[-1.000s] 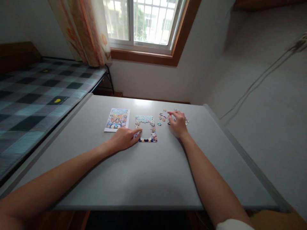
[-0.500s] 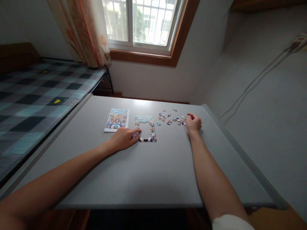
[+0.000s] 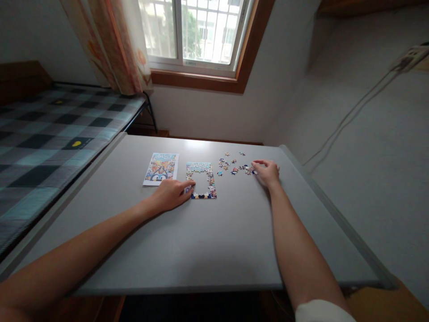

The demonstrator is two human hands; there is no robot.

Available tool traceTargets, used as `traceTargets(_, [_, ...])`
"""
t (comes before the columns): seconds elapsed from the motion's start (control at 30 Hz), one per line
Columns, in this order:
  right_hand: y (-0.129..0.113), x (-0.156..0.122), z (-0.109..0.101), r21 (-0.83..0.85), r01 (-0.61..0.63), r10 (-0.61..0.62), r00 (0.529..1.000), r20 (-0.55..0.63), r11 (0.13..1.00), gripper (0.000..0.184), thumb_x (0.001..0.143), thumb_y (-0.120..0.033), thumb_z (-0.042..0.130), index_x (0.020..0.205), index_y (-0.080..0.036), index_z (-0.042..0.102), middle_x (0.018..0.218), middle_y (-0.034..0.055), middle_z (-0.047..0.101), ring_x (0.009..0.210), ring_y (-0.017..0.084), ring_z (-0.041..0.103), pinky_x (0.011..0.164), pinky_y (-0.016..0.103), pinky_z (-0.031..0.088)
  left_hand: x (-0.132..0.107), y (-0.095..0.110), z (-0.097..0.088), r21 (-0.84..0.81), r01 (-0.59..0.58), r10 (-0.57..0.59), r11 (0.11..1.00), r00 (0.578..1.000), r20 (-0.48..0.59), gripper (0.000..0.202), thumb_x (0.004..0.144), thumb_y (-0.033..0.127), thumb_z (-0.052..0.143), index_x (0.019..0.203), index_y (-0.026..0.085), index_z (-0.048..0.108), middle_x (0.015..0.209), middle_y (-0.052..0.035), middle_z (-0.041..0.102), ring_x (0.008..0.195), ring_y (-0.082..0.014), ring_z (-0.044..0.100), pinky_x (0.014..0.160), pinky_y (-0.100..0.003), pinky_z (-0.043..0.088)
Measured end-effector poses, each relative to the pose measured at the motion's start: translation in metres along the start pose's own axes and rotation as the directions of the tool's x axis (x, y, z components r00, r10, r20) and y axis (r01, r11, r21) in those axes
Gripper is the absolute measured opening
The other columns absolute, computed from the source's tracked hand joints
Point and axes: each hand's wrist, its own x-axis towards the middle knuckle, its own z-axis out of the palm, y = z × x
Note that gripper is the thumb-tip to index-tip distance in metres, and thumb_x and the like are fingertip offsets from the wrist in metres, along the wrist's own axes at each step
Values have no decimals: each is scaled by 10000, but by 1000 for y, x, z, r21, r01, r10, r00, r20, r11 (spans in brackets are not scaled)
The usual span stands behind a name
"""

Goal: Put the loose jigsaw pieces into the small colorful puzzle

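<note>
A partly built jigsaw frame (image 3: pixel 201 179) lies on the grey table (image 3: pixel 208 241), its middle still bare. My left hand (image 3: pixel 171 195) rests flat beside the frame's lower left corner, index finger stretched out and touching its edge. Loose puzzle pieces (image 3: pixel 234 166) are scattered to the right of the frame. My right hand (image 3: pixel 267 172) lies at the right end of that scatter, fingers curled and thumb and forefinger pinched at the pieces; what they hold is too small to make out.
A colourful reference picture (image 3: pixel 161 168) lies left of the frame. A bed with a checked cover (image 3: pixel 50 138) runs along the table's left side. A window (image 3: pixel 194 33) and curtain (image 3: pixel 114 44) are behind. A cable (image 3: pixel 351 116) hangs on the right wall.
My right hand left the middle of the loose pieces, drew back to the right and curled, and now pinches at the scatter's right end. My left hand stayed at the frame.
</note>
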Motion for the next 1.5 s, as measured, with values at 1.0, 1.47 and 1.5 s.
traceTargets(1.0, [-36, -14, -4, -27, -15, 19, 991, 132, 1000, 230, 650, -447, 726, 756, -243, 737, 1094, 80, 574, 1115, 323, 430, 999, 489, 337, 1, 1, -2, -25, 21, -21, 999, 1000, 12, 344, 935, 381, 466, 1148, 243, 699, 630, -13, 695, 582, -160, 644, 590, -250, 415])
traceTargets(1.47, [-33, -12, 4, 32, 62, -64, 995, 73, 998, 239, 753, -409, 632, 845, -220, 745, 1080, 104, 606, 1093, 308, 474, 986, 472, 361, 0, 0, -3, -18, 15, -15, 1000, 1000, 5, 350, 937, 384, 460, 1143, 240, 703, 626, -20, 696, 596, -164, 653, 584, -252, 412])
traceTargets(1.5, [-32, -10, 3, 33, 47, -49, 997, 56, 998, 248, 759, -405, 621, 852, -211, 744, 1078, 112, 613, 1087, 305, 482, 982, 468, 366, 0, 0, -2, -19, 16, -16, 1000, 1000, 6, 348, 937, 384, 461, 1143, 241, 703, 627, -19, 696, 596, -165, 652, 584, -253, 412])
